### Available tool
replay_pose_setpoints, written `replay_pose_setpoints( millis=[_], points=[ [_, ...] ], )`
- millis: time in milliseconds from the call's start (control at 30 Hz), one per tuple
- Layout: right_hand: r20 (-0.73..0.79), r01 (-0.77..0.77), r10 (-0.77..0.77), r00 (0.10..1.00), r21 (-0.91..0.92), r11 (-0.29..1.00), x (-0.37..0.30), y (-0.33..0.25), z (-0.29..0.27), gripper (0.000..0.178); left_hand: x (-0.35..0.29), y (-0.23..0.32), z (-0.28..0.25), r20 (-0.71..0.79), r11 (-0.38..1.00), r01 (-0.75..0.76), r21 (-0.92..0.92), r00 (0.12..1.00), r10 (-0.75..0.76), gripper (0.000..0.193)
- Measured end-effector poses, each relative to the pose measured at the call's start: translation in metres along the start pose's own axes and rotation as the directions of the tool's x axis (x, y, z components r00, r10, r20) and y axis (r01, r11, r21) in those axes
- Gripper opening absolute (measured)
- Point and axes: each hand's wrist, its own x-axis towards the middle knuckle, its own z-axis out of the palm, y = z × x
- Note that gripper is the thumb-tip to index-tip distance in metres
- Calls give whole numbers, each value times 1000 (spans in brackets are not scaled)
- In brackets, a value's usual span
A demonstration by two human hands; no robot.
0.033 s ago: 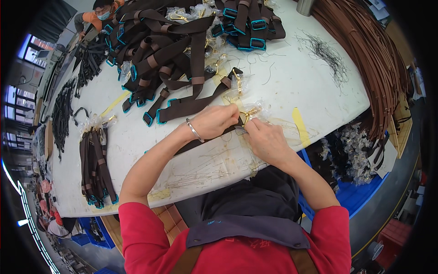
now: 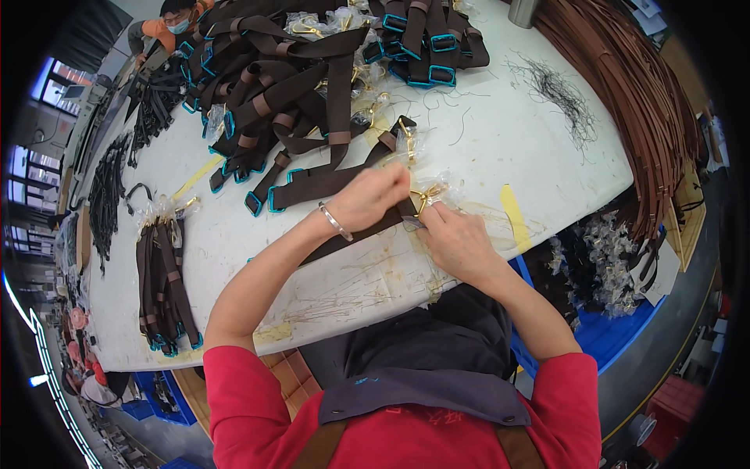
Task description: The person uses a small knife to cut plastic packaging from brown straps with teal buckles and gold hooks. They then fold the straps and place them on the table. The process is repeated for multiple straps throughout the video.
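A dark brown webbing strap (image 2: 355, 239) lies along the near part of the table, and its end carries a gold metal clasp (image 2: 426, 195) partly wrapped in clear plastic. My right hand (image 2: 457, 242) is closed at that end, fingers pinched beside the clasp. A small grey piece (image 2: 412, 222) shows by its fingertips, too little to name. My left hand (image 2: 373, 199), with a silver bangle on the wrist, is curled closed just above the strap, left of the clasp. Whatever its fingers hold, if anything, is hidden.
Piled brown straps (image 2: 289, 102) with blue-covered buckles fill the far side. A strap bundle (image 2: 162, 277) lies at left, loose threads (image 2: 558, 102) and long brown strips (image 2: 625, 94) at right. Blue crates (image 2: 625, 320) stand beside the table. Another person (image 2: 176, 23) sits far left.
My left hand has risen slightly, away from the strap, baring more of the webbing beside the clasp. My right hand stays in place.
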Motion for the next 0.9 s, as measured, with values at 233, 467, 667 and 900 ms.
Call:
replay_pose_setpoints(
  millis=[233, 467, 667, 900],
  points=[
    [-131, -155, 190, 973, 238, 959, -5, 20, -25, 25, -51, 18, -7, 170, 719, -10, 695, 974, -151, 48],
    [-102, -56, 82, 991, 234, 971, -6, 4, -31, 35, -76, -19, 11, -111, 629, -66, 774, 965, 237, 32],
    [76, -99, 95, 993, 45, 994, 15, 5, -31, 36, -70, -6, -28, 315, 789, 440, -429, 892, -326, 15],
    [180, -133, 152, 972, -113, 985, 41, 26, -44, 19, -75, -15, -1, -122, 851, 245, 464, 970, -212, 12]
  ],
)
